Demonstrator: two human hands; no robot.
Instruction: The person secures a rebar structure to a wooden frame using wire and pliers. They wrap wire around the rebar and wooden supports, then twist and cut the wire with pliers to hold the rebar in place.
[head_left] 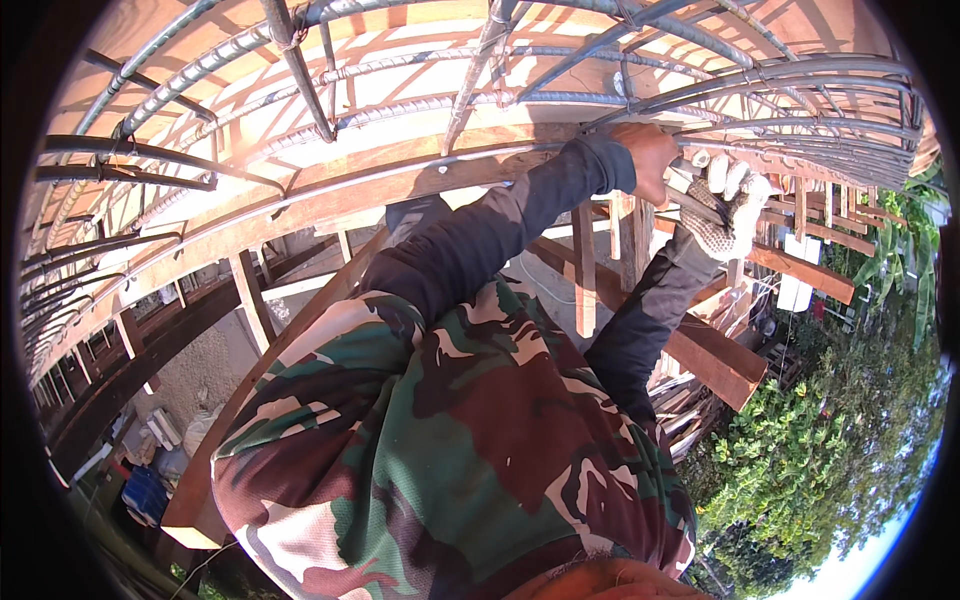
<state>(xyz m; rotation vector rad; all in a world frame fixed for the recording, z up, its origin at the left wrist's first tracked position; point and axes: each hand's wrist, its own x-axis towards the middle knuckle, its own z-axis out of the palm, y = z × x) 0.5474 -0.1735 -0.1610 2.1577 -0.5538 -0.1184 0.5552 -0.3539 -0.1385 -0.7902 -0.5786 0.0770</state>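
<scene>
My bare left hand (pixel 648 160) reaches far across to the right, its fingers curled closed beside the edge of a wooden board. Just right of it is my right hand (pixel 728 205) in a white and grey knitted glove, fingers bent round. Between the two hands runs a narrow grey-brown piece (pixel 698 207), which both seem to grip; its kind is too small and covered to make out. Above the hands, steel reinforcing bars (pixel 800 105) curve close by. A long timber formwork board (pixel 400 165) passes behind my left forearm.
A cage of tied rebar (pixel 350 68) spans the top over plywood (pixel 560 75). Brown timber beams (pixel 715 360) and posts (pixel 255 300) stand below, some with jutting ends. Leafy trees (pixel 790 450) fill the lower right. A blue item (pixel 147 495) lies far down at the left.
</scene>
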